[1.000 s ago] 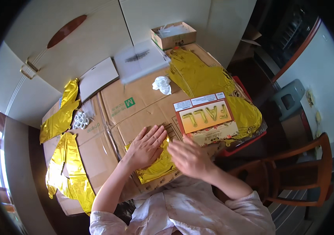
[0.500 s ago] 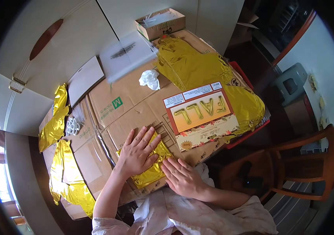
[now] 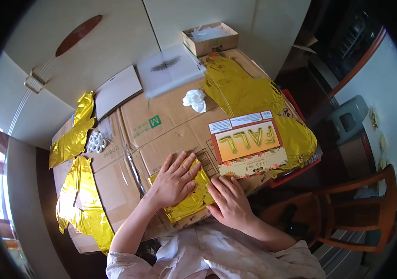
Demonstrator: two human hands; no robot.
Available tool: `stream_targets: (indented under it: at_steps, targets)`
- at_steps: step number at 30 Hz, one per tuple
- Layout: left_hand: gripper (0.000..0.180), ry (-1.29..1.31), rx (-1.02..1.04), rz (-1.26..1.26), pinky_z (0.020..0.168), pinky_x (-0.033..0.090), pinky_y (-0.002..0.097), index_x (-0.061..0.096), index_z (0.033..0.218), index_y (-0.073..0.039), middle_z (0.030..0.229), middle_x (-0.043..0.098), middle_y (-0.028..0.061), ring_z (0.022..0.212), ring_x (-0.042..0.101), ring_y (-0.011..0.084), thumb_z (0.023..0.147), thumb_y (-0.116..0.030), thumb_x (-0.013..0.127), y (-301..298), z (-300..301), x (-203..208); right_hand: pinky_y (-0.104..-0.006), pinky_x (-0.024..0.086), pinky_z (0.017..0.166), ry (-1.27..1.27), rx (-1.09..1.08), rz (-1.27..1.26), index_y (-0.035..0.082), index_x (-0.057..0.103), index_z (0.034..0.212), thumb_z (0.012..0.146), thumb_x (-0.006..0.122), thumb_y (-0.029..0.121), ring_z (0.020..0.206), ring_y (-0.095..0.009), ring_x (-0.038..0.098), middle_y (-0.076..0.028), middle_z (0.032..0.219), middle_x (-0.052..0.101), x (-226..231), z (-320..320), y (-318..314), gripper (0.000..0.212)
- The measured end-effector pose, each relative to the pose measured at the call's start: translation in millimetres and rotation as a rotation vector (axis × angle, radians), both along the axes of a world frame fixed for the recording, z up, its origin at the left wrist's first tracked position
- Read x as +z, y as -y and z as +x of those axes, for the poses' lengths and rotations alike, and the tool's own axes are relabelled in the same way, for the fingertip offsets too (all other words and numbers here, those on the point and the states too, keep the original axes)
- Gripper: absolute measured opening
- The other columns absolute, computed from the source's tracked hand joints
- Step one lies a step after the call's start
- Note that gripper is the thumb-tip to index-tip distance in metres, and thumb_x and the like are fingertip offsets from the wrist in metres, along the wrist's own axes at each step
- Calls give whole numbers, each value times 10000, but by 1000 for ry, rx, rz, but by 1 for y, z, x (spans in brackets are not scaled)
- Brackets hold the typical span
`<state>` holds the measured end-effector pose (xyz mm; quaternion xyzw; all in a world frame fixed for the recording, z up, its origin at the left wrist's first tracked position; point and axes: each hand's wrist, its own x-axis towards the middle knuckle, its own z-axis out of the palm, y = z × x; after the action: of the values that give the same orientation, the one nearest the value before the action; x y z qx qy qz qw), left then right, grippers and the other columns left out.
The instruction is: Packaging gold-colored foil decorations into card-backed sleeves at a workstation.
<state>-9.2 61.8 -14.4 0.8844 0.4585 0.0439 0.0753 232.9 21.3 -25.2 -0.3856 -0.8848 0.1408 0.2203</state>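
Note:
A folded gold foil balloon [image 3: 184, 211] lies flat near the front edge of the cardboard-covered table. My left hand [image 3: 175, 182] rests on it, palm down, with the fingers spread. Along the foil's right side, my right hand [image 3: 232, 202] touches the edge with its fingertips, fingers stretched out. Part of the foil is hidden beneath both hands. To the right of them is a printed card package [image 3: 249, 142] with a red border and a picture of gold letter balloons.
Flat gold balloons lie at the right [image 3: 245, 88] and left [image 3: 80, 200] of the cardboard [image 3: 161, 132]. A crumpled white tissue [image 3: 194, 101], white rings [image 3: 97, 142], a white board [image 3: 119, 91], a plastic sheet [image 3: 170, 69] and a box [image 3: 211, 45] sit farther back. A wooden chair [image 3: 389, 209] stands right.
The whole view has shifted, so the table appears lower and farther right. My right hand has slid up along the foil's right edge. My left hand stays flat on the foil.

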Motion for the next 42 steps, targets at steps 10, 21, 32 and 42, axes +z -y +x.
stream_targets:
  at_steps: [10,21,32,42]
  targets:
    - [632,240,536,-274,890,491,423,533,1171,-19,1122,601,211,1039,602,358,694,-337,799,5,-30,23,-548,228,1151,153,16,103,26,567,1293,905,608,323,1385,-302,390,-164,1423,484,-9,-3,14,491]
    - [328,316,447,-518,683,497,396,634,933,-6,796,662,164,754,650,302,768,-265,750,9,-38,43,-617,188,1139,43,87,231,66,472,1407,893,630,450,1416,-314,343,-152,1495,402,-20,26,6,661]
    - [169,85,409,223,534,528,357,548,900,-87,821,681,102,675,686,237,799,-148,669,67,-18,87,-694,122,1127,328,-71,161,76,447,1407,747,656,665,1409,-293,342,-146,1430,459,-3,65,-21,909]
    - [96,11,204,414,798,574,383,557,796,-37,1118,674,225,1004,692,321,801,-113,616,140,39,49,-619,283,1119,257,-29,365,120,624,1238,765,738,241,1197,-172,530,-9,1261,593,-20,74,-5,501]
